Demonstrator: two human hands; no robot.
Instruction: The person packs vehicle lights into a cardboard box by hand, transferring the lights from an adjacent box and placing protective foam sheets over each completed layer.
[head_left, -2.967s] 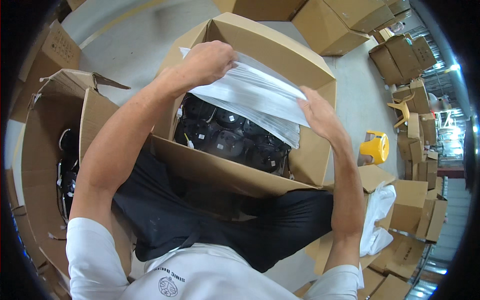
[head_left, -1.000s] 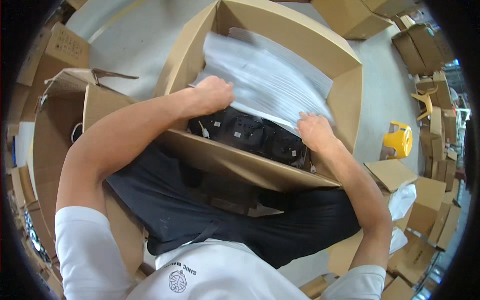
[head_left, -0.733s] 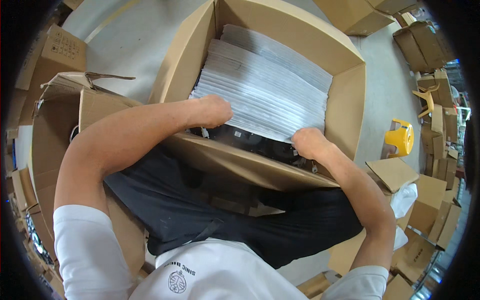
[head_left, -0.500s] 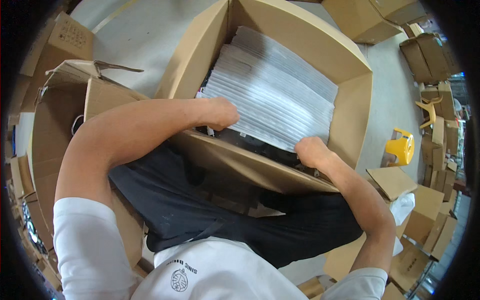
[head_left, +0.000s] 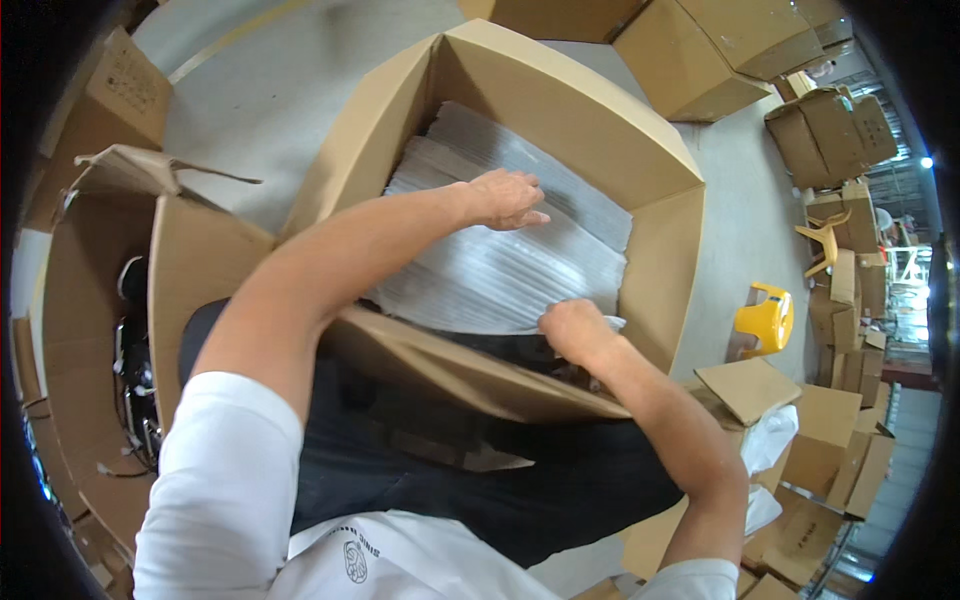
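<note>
A whitish ribbed packing sheet [head_left: 450,270] lies inside a large open cardboard box [head_left: 660,260] in front of me. It covers most of the contents; dark items [head_left: 500,352] show below its near edge. My right hand [head_left: 577,330] is closed on that near edge, close to the box's near right corner, and a bit of sheet sticks out beside it. My left hand [head_left: 508,198] is over the middle of the sheet with its fingers apart, holding nothing. Whether its fingertips touch the sheet I cannot tell.
At my left stands another open carton [head_left: 95,330] with black items and cables [head_left: 138,390] inside. Right of the box are a yellow stool [head_left: 766,320] and a carton with a raised flap [head_left: 748,388] and white plastic [head_left: 770,440]. More cartons [head_left: 690,60] stand farther back.
My left hand has let go of the sheet's near left part and moved up and right over its middle, opening. The right hand keeps its hold on the near edge. The view has shifted.
</note>
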